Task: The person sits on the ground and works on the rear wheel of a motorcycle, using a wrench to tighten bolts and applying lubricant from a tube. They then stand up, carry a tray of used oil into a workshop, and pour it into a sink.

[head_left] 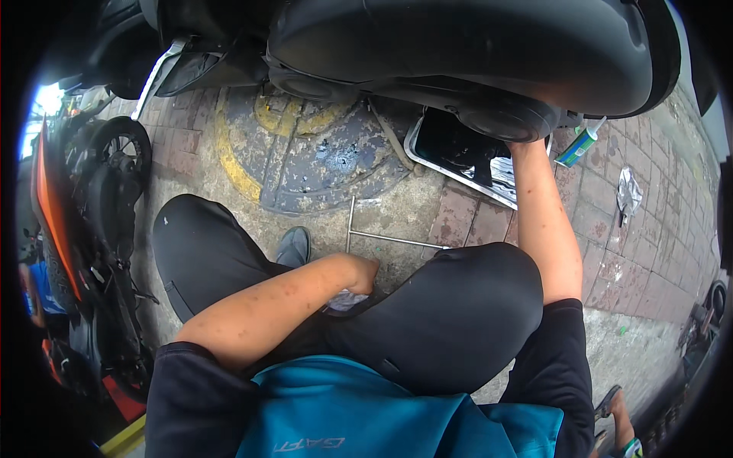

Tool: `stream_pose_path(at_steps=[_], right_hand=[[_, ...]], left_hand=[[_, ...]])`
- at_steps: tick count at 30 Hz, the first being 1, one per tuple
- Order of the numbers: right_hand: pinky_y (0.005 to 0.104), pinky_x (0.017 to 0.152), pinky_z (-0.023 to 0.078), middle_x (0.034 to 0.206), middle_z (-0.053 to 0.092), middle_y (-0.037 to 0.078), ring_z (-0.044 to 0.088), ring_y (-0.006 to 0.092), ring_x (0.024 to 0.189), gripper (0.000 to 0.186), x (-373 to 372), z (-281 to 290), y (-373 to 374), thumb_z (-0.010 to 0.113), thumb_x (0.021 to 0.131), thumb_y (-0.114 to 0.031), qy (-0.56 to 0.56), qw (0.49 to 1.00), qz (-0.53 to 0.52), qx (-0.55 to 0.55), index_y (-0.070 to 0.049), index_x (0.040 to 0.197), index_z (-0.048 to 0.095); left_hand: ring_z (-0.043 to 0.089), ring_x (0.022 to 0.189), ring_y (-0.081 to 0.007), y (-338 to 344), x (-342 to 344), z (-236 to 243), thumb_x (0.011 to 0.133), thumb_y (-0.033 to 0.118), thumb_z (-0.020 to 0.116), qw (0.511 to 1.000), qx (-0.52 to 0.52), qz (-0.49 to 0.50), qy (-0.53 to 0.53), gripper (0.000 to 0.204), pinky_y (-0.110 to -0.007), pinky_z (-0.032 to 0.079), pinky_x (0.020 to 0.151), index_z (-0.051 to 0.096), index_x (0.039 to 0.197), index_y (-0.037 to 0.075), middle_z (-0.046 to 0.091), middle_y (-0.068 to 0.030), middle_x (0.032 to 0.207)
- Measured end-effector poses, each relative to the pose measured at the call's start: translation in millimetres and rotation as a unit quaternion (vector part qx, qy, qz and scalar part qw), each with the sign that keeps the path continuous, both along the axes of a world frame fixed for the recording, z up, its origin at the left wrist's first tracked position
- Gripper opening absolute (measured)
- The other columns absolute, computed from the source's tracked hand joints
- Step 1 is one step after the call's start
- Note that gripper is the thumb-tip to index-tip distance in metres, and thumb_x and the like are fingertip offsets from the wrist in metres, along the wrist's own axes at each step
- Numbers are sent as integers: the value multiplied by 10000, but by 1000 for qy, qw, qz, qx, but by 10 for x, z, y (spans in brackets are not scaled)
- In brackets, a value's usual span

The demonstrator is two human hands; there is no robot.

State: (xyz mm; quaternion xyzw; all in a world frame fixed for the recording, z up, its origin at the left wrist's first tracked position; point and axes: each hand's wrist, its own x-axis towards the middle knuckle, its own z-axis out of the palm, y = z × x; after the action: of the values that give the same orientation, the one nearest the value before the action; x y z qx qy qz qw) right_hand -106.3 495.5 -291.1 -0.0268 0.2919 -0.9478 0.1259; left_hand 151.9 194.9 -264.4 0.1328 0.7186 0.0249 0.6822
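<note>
A black scooter [458, 46] stands in front of me, its rounded underside overhanging a metal tray [496, 197] that holds dark liquid. My right arm reaches up to the scooter's underside; only the wrist of my right hand [527, 150] shows, and its fingers are hidden behind the casing. Low between my knees, my left hand [360, 271] is curled closed over a pale crumpled rag [347, 300], its fingertips out of sight. A T-handle wrench [397, 240] lies on the ground just beyond my left hand.
Right of the tray lies a green and white bottle [578, 148]. Farther right is a crumpled whitish piece [628, 192] on the brick paving. A round manhole cover [321, 156] with yellow paint lies ahead. Another motorcycle [107, 198] stands at the left; a person's leg [621, 418] shows lower right.
</note>
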Motion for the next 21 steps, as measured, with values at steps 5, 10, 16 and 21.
stream_pose_path(at_steps=[5, 10, 16, 21], right_hand=[[464, 1130, 460, 1436, 555, 169, 527, 343, 1341, 473, 54, 20, 62, 433, 1096, -365, -47, 997, -47, 36, -70, 1464, 468], [462, 1112, 463, 1412, 587, 151, 546, 317, 1318, 452, 241, -397, 332, 492, 1082, -374, -250, 954, -163, 39, -71, 1418, 507], [347, 773, 507, 1085, 696, 37, 630, 161, 924, 259, 1508, -330, 424, 607, 1054, -322, -277, 923, -243, 108, -92, 1165, 648], [372, 739, 465, 739, 520, -18, 515, 146, 734, 345, 2520, -381, 572, 563, 1079, -417, -262, 898, -355, 4, -158, 851, 546]], left_hand=[[642, 1211, -358, 279, -39, -576, 897, 161, 640, 981, 92, -69, 154, 403, -461, 525, 1014, 610, 1277, 29, 661, -203, 1269], [647, 1179, -341, 404, -7, -1109, 934, 102, 577, 930, 120, -137, 319, 288, -437, 575, 940, 631, 1214, 68, 650, -158, 1200], [701, 1072, -357, 436, -66, -1262, 951, 106, 556, 922, 118, -194, 312, 238, -445, 589, 919, 612, 1177, 51, 676, -172, 1163], [731, 1018, -387, 555, -270, -902, 977, 99, 518, 936, 146, -196, 253, 221, -460, 602, 871, 570, 1167, 1, 685, -243, 1158]])
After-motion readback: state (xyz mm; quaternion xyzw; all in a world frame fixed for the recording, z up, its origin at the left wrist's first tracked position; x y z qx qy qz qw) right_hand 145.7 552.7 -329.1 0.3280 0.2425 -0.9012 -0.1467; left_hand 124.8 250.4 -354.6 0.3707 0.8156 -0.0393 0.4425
